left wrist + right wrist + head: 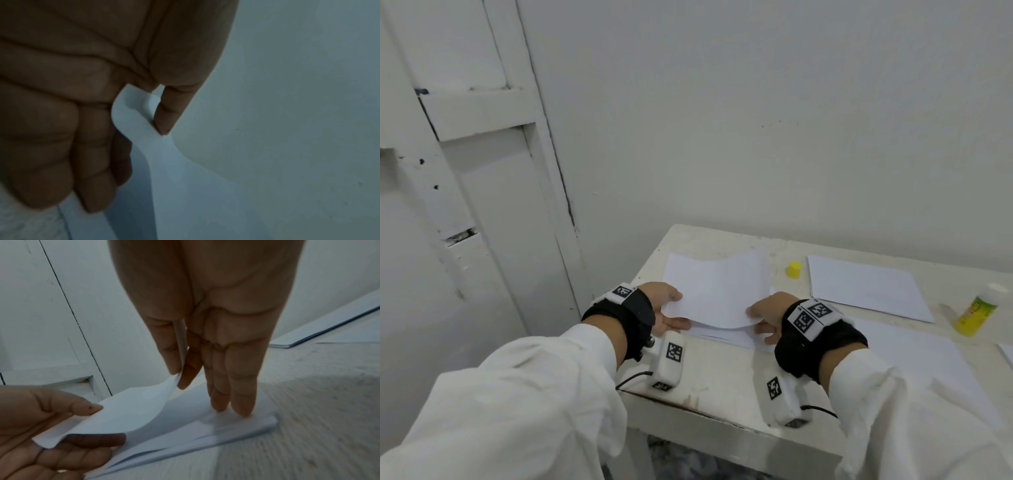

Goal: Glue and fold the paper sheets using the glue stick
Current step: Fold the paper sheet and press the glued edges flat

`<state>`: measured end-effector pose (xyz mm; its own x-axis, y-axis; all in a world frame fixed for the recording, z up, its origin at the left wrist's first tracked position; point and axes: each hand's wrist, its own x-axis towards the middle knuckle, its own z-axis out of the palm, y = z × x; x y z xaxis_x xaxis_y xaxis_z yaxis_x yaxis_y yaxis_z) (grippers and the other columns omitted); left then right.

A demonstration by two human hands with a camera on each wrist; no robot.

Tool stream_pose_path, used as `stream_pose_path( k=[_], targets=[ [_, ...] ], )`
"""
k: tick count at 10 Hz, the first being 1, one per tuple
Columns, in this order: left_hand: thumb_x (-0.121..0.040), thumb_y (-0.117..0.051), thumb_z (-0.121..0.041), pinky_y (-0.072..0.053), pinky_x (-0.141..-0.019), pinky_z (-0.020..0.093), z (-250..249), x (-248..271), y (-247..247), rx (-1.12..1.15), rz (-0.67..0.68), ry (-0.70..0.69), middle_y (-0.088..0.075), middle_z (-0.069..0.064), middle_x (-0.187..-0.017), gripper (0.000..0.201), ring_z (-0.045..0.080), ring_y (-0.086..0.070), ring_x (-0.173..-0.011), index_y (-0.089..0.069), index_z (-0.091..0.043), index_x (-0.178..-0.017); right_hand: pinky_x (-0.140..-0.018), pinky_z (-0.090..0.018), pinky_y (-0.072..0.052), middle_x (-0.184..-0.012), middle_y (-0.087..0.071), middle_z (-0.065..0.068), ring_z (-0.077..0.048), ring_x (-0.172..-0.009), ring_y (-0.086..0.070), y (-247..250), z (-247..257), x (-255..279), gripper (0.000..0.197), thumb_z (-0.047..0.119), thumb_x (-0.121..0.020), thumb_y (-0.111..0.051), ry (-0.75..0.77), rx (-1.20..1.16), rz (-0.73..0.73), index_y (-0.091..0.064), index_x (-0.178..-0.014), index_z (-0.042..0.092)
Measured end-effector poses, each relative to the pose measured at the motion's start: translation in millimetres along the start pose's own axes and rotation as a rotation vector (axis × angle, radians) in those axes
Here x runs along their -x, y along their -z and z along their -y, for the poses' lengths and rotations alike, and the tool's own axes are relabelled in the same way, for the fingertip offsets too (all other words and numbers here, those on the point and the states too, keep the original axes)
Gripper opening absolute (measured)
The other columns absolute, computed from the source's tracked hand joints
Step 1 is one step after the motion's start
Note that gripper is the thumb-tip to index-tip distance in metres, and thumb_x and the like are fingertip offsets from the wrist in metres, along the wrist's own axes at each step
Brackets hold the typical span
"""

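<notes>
The left hand (pixel 666 308) pinches the near left corner of the top paper sheet (pixel 717 287), thumb on top and fingers (pixel 68 449) underneath; the left wrist view shows the sheet's edge curling between the thumb and the curled fingers. The right hand (pixel 767 317) pinches the same sheet's near right corner between thumb and forefinger, while its other fingers (pixel 238 395) reach straight down and their tips press on the paper stack (pixel 726 334) below. Between the two hands the held sheet bows upward, its near edge lifted off the stack and its far edge lying out beyond the fingertips. The stack lies directly under both hands, its lower sheets slightly fanned at the near edge.

Beyond the right hand and a little to its right, a yellow cap (pixel 793 269) stands upright on the white table (pixel 722 377). Farther right of that hand lies a second pile of white paper (pixel 866 287), apart from the held sheet. Well to the right of the right hand, the glue stick (pixel 977 313) lies tilted on the table with its white end pointing away, uncapped as far as can be told. Another sheet (pixel 928 346) lies flat just to the right of the right wrist. Both wrists wear black straps with white marker-coded camera units.
</notes>
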<state>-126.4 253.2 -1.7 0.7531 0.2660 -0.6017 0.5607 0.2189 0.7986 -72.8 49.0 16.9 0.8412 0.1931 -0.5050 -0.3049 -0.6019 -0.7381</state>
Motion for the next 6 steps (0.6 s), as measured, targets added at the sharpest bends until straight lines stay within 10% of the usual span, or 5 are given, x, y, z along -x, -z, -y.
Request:
stream_pose_path(
  k=[1,3,5,6],
  targets=[
    [-0.098,-0.047,-0.009,-0.053,-0.062,0.044,2,6,0,-0.077,-0.067,-0.027,-0.054,0.015,-0.124,0.025,0.034,-0.066,-0.061,-0.047,-0.005,-0.123,-0.055,-0.028,-0.051,-0.083,-0.054,-0.006,-0.021,-0.074,-0.058,5,-1,1,0.035,0.012,-0.091,-0.058,0.015,-0.075,-0.037,-0.052,-0.124,0.001],
    [-0.093,-0.056,0.002,-0.054,-0.045,0.029,-17,28,-46,-0.262,-0.056,-0.194,-0.049,0.015,-0.118,0.049,0.024,-0.059,-0.077,-0.040,-0.002,-0.139,-0.046,-0.031,-0.054,-0.072,-0.059,-0.014,-0.026,-0.054,-0.059,61,-30,24,0.011,-0.007,-0.088,-0.058,-0.036,-0.259,-0.235,-0.053,-0.089,0.002],
    [-0.083,-0.061,0.007,-0.058,-0.068,0.041,-7,38,-147,-0.617,0.104,-0.427,-0.046,0.013,-0.093,0.047,0.025,-0.053,-0.068,-0.037,-0.021,-0.111,-0.053,-0.031,-0.054,-0.079,-0.061,-0.014,-0.023,-0.064,-0.062,152,-101,56,0.029,0.000,-0.087,-0.062,-0.145,-0.129,-0.340,-0.055,-0.115,-0.003],
    [-0.084,-0.061,0.008,-0.057,-0.061,0.030,7,43,-191,-0.755,0.263,-0.441,-0.043,0.005,-0.077,0.030,0.017,-0.052,-0.055,-0.048,-0.019,-0.091,-0.063,-0.033,-0.050,-0.082,-0.060,-0.016,-0.028,-0.072,-0.060,188,-134,68,0.038,-0.002,-0.086,-0.063,-0.187,-0.034,-0.333,-0.052,-0.122,-0.005]
  ],
)
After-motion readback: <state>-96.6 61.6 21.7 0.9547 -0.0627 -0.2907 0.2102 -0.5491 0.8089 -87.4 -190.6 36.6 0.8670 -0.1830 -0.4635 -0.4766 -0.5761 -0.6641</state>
